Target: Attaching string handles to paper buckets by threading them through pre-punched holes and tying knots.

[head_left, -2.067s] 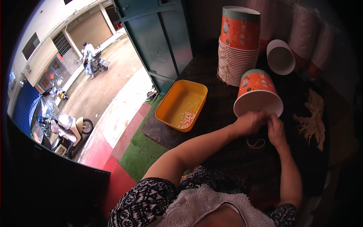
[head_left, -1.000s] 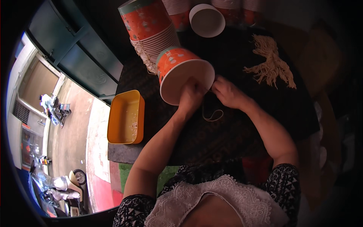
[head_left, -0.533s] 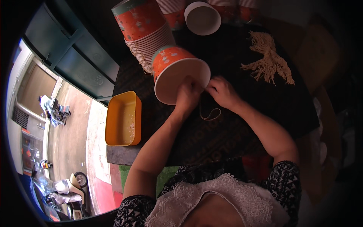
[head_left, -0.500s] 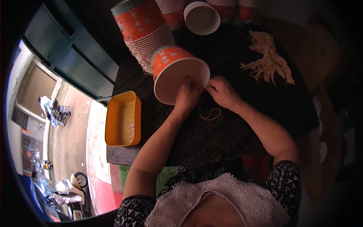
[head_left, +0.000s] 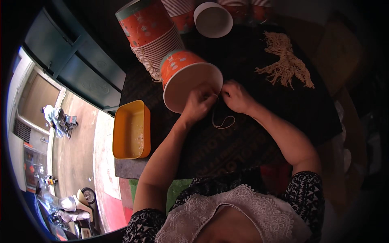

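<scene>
An orange paper bucket (head_left: 180,65) with a white inside and a green base band lies tilted, its mouth toward me. My left hand (head_left: 198,104) is at the mouth, thumb and fingers pinched on a thin cord (head_left: 224,127) near the right rim. The cord hangs below in a loop over the table. My right hand (head_left: 238,98) is closed against the outside of the rim on the right. Its fingertips are partly hidden, so what they hold cannot be made out.
A tall stack of similar buckets (head_left: 156,44), with cords hanging from it, stands behind. Another bucket (head_left: 212,20) lies among more stacks at the back. A bundle of pale cords (head_left: 283,58) lies at right on the dark table (head_left: 243,146). A yellow tub (head_left: 131,129) sits at left.
My left hand has drawn back from deeper inside the bucket to its rim, now pinching the cord. My right hand stays by the rim. The view has shifted slightly.
</scene>
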Motion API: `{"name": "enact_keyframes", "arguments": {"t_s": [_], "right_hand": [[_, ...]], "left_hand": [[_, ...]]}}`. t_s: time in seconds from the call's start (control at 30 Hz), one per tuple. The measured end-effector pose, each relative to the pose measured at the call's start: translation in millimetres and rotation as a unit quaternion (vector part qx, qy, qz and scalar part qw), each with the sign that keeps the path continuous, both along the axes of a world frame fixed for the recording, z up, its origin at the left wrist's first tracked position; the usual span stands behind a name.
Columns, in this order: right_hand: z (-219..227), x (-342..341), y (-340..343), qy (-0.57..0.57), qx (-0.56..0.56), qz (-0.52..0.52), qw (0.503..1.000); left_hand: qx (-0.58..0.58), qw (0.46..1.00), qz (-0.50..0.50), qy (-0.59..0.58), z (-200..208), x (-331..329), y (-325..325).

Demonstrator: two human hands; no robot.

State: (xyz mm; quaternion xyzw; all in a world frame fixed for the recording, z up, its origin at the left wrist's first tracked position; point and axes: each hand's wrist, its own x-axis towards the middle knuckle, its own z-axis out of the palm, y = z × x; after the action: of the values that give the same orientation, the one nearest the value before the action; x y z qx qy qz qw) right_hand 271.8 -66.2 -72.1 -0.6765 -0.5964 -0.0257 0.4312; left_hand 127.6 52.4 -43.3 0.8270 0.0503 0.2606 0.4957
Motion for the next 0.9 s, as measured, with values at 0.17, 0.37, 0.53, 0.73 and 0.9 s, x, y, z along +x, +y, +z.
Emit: {"name": "enact_keyframes", "arguments": {"t_s": [0.17,0.37,0.53,0.73,0.9], "right_hand": [[-1,2,-1,0.002,-0.019,0.012,1.0],[-1,0,-4,0.002,-0.013,-0.003,1.0],[8,-2,-15,0.063,-0.016,0.011,0.998],[2,3,-13,0.086,0.005,0.001,0.996],[22,-3,-17,0.243,0.017,-0.091,0.966]], "left_hand": [[-0.095,0.992,-0.051,0.066,0,1,2],[-0.095,0.992,0.017,0.079,-4,6,-4],[-0.095,0.993,0.029,0.07,-6,8,-4],[-0.035,0.995,0.052,0.074,-12,11,-1],[-0.042,0.995,0.061,0.073,-15,12,0]]}}
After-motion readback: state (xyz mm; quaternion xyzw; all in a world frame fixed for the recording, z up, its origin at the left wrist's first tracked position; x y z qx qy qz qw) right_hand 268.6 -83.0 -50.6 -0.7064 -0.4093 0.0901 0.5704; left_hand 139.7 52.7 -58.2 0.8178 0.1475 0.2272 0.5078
